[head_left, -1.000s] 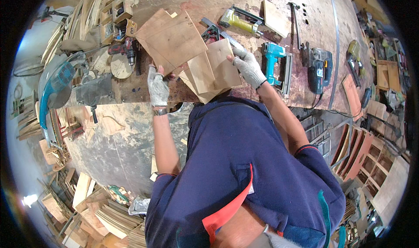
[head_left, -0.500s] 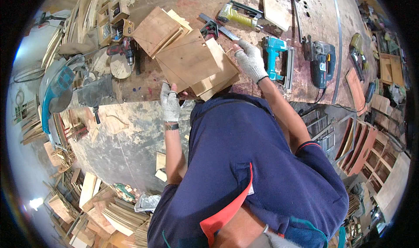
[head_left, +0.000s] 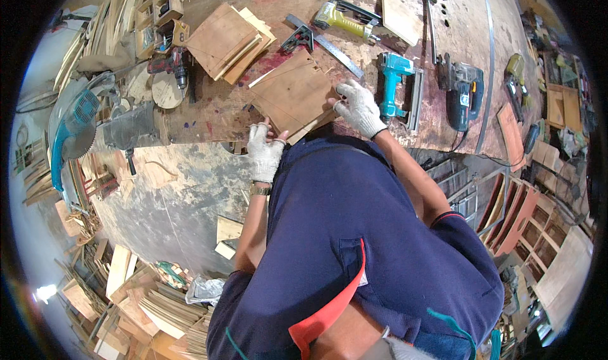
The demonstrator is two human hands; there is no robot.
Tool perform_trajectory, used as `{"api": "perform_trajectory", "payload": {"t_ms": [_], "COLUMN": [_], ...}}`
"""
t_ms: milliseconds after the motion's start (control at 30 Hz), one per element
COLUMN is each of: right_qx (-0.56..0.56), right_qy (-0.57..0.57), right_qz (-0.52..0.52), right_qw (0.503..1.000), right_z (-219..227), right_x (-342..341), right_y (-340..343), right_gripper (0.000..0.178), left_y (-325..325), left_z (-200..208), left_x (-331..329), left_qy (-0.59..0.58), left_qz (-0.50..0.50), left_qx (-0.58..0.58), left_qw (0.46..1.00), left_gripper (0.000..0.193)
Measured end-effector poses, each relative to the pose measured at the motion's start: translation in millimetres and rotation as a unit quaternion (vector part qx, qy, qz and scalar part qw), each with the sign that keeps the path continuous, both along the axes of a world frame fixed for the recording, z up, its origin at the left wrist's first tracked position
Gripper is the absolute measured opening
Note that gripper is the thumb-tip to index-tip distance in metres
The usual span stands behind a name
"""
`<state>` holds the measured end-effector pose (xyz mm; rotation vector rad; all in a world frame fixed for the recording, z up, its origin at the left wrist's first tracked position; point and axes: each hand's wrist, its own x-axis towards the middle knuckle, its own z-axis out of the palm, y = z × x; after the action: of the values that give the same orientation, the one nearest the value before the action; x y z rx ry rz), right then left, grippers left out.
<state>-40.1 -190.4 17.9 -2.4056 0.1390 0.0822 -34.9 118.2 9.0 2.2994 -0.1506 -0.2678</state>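
Head cam: stacked plywood panels (head_left: pixel 293 89) sit by the surface's (head_left: pixel 272 5) near edge, left hand (head_left: pixel 265 153) and right hand (head_left: pixel 360 109) (both gloved) half-curled at opposite sides, can't tell if either's actually gripping. Teal nailer (head_left: pixel 394 84) lies right of them.

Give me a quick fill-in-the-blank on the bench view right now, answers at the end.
The left hand and right hand both wear ____.
A watch sits on the ____ wrist.
The flat boards between the hands are made of ____.
The teal nail gun lies to the ____ of those boards.

Missing words: gloves; left; wood; right.
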Motion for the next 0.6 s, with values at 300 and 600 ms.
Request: {"api": "perform_trajectory", "payload": {"t_ms": [300,600], "right_qx": [-0.006,-0.045], "right_qy": [0.054,0.042], "right_qz": [0.027,0.038], "right_qw": [0.998,0.997], "right_z": [10,8], "right_x": [-7,-10], "right_y": [8,16], "right_gripper": [0.045,0.037], "left_y": [3,1], "left_z": [-2,4], "left_x": [-13,-8], "left_qy": [0.019,0.027], "left_qz": [-0.001,0.038], "left_qx": [0.059,0.002], "left_qw": [0.998,0.999], "left_gripper": [0.078,0.077]}}
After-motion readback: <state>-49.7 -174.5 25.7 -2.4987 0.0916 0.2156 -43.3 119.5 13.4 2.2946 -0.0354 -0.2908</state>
